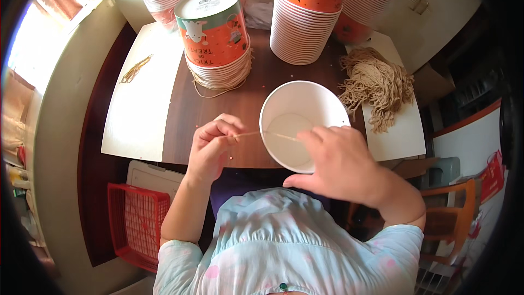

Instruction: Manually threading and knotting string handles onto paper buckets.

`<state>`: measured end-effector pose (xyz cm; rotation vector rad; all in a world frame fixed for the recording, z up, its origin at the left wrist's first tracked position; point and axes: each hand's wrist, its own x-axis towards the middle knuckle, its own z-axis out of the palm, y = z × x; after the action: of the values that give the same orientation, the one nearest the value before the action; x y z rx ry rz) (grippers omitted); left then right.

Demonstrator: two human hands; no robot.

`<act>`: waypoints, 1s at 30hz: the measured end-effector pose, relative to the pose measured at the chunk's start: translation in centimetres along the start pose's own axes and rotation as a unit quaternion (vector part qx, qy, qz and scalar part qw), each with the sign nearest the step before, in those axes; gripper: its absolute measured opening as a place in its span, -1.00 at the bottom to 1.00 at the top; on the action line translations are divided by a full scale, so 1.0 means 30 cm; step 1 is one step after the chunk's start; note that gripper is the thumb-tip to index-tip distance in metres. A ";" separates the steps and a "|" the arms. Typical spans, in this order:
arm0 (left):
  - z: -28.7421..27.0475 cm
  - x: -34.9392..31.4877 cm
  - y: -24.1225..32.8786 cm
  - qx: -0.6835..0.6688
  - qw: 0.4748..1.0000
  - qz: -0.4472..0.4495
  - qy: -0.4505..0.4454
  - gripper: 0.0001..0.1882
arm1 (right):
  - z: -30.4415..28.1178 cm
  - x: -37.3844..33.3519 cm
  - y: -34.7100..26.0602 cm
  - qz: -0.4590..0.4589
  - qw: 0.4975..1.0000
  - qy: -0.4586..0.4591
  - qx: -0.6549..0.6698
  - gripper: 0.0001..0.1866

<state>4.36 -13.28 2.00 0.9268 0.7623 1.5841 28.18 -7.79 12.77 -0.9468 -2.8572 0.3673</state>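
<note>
A white paper bucket [267,112] is tilted with its open mouth toward me at the table's near edge. My left hand [214,139], just left of the bucket, pinches a thin tan cord [249,134]. The cord crosses the bucket's left wall and continues inside to the fingertips of my right hand [341,158]. Those fingers reach over the right side of the rim and appear to hold the cord; the thumb is stretched apart below the rim. How the fingertips grip is partly hidden.
Upside-down orange printed buckets [215,38], with cords looped around their lower rims, stand at the back left. Another tall bucket stack [304,27] stands behind. A tan cord heap [379,84] lies right, a few cords [136,69] left. A red basket [139,224] sits below.
</note>
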 end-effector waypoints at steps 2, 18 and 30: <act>0.053 0.010 0.003 -0.021 0.999 0.021 -0.032 -0.89 | 0.034 -0.017 -0.035 -0.030 0.998 0.046 -0.030 -0.64; 0.164 -0.031 -0.006 0.310 0.942 0.105 -0.069 -0.77 | 0.312 -0.009 -0.056 -0.091 0.918 0.375 0.093 -0.65; 0.167 -0.067 -0.003 0.443 0.885 0.140 -0.003 -0.80 | 0.102 0.015 -0.001 -0.160 0.951 0.258 0.054 -0.70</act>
<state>8.98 -15.22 4.03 1.7579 1.4534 1.4516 27.25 -8.14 9.86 -0.4561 -2.4154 0.2002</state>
